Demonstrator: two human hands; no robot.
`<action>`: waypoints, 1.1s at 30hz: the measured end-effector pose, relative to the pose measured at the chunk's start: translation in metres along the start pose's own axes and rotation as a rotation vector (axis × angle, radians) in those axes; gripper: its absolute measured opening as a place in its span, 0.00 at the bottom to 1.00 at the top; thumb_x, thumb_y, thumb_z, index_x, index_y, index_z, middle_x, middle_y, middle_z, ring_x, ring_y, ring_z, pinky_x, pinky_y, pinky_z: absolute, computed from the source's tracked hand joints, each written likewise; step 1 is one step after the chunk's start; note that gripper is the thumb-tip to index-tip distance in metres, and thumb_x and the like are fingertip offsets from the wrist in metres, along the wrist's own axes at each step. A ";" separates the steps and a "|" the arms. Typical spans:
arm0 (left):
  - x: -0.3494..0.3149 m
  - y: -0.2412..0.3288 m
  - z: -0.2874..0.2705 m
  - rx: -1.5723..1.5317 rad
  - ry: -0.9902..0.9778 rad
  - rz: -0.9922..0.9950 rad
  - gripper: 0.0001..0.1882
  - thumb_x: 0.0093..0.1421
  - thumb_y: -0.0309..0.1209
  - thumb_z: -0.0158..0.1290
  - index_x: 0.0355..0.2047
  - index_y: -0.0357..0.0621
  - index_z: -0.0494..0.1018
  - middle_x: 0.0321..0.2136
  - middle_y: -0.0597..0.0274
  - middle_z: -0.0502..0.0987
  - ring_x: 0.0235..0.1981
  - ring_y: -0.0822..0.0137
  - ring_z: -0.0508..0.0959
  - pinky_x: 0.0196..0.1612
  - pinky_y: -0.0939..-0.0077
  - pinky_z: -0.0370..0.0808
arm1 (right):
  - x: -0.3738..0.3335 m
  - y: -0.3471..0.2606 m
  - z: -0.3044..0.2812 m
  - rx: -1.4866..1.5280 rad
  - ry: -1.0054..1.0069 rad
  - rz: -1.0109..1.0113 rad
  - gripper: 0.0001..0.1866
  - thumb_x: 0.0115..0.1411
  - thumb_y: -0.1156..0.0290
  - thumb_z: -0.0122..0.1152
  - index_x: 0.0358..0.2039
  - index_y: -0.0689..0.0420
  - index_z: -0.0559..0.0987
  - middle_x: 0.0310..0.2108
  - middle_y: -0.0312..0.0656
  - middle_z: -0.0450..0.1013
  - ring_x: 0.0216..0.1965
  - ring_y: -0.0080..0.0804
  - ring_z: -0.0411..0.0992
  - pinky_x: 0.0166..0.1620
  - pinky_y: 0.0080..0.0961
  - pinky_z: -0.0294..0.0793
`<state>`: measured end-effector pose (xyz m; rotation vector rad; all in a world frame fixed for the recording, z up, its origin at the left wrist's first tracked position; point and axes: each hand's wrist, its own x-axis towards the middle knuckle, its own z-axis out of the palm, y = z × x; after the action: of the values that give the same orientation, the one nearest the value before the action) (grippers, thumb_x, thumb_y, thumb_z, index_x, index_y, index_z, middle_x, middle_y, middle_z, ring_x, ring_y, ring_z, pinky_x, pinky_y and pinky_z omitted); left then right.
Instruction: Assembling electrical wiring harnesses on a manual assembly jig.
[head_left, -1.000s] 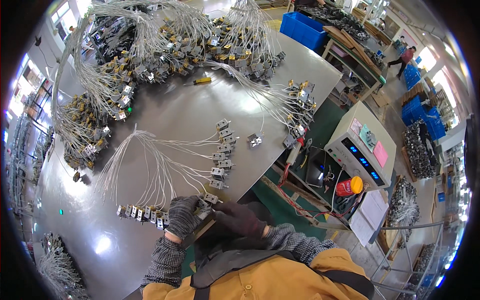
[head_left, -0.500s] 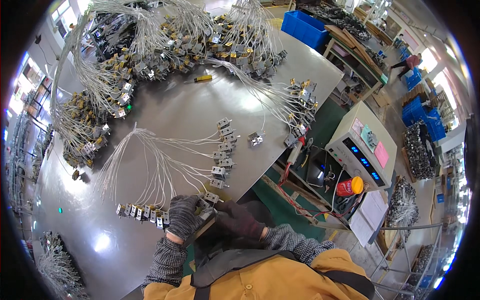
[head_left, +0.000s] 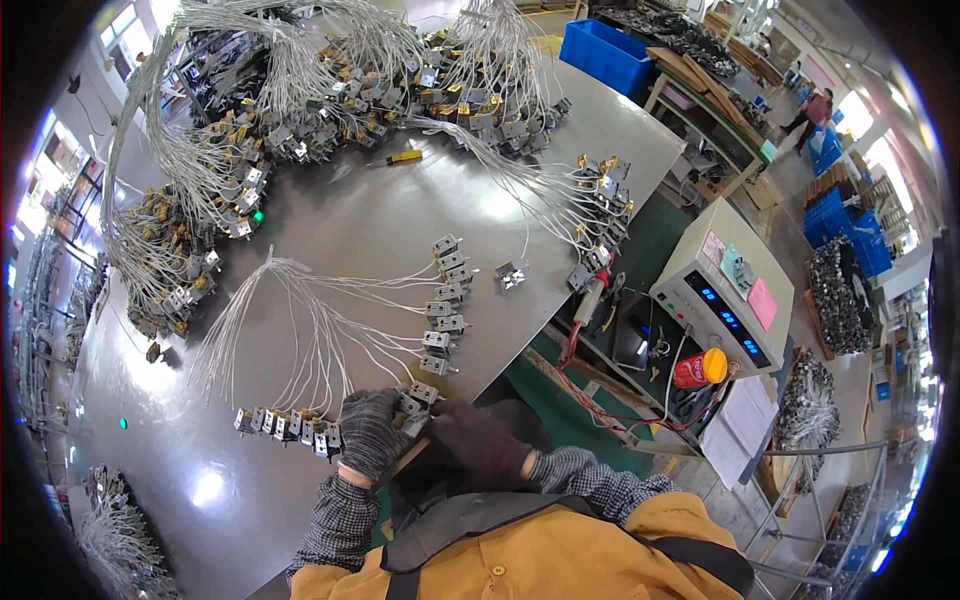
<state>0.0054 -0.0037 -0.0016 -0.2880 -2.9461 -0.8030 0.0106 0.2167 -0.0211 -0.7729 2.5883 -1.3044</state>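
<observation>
My left hand [head_left: 371, 434], in a grey knitted glove, is closed on a small metal block [head_left: 414, 424] with a wire at the table's near edge. Another wired metal block [head_left: 424, 392] sits just beyond its fingertips. My right hand [head_left: 478, 440], in a dark glove, is closed close against the same block; its fingertips are blurred and what they pinch is hidden. White wires [head_left: 300, 300] fan out from one bunched point to a row of metal blocks [head_left: 450, 290] on the right and another row [head_left: 287, 425] beside my left hand.
Heaps of wired blocks [head_left: 300, 130] cover the table's far side. A yellow-handled screwdriver [head_left: 404, 157] lies before them. One loose metal piece [head_left: 511, 275] is near the right edge. Beyond that edge stand a metering box [head_left: 725, 290], a red jar with a yellow lid [head_left: 700, 369] and papers [head_left: 738, 430].
My right hand has shifted slightly at the block, and a little more of the blocks between my hands shows. The left hand stays nearly still. A distant person has moved slightly.
</observation>
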 end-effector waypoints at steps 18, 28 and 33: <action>-0.046 -0.052 -0.039 0.169 -0.259 0.073 0.32 0.44 0.44 0.73 0.48 0.42 0.80 0.32 0.50 0.79 0.38 0.47 0.80 0.43 0.51 0.75 | 0.026 0.009 0.008 0.972 -0.449 0.354 0.25 0.71 0.50 0.61 0.54 0.58 0.78 0.43 0.37 0.78 0.41 0.23 0.77 0.47 0.26 0.78; -0.012 0.012 0.002 0.223 -0.010 -0.030 0.25 0.49 0.47 0.70 0.41 0.44 0.81 0.32 0.52 0.82 0.39 0.47 0.81 0.50 0.47 0.73 | 0.040 0.011 -0.009 0.438 -0.017 0.200 0.18 0.73 0.60 0.56 0.54 0.59 0.78 0.45 0.51 0.79 0.46 0.43 0.79 0.52 0.38 0.78; -0.006 0.016 -0.013 0.207 -0.081 0.018 0.27 0.52 0.52 0.66 0.44 0.44 0.81 0.34 0.52 0.83 0.42 0.47 0.81 0.57 0.46 0.68 | 0.014 0.012 -0.031 0.279 -0.186 0.269 0.18 0.69 0.60 0.60 0.52 0.59 0.79 0.44 0.54 0.78 0.50 0.53 0.78 0.54 0.42 0.76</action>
<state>0.0144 0.0025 0.0169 -0.3390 -3.0643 -0.4900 -0.0163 0.2377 -0.0105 -0.4547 2.2104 -1.3927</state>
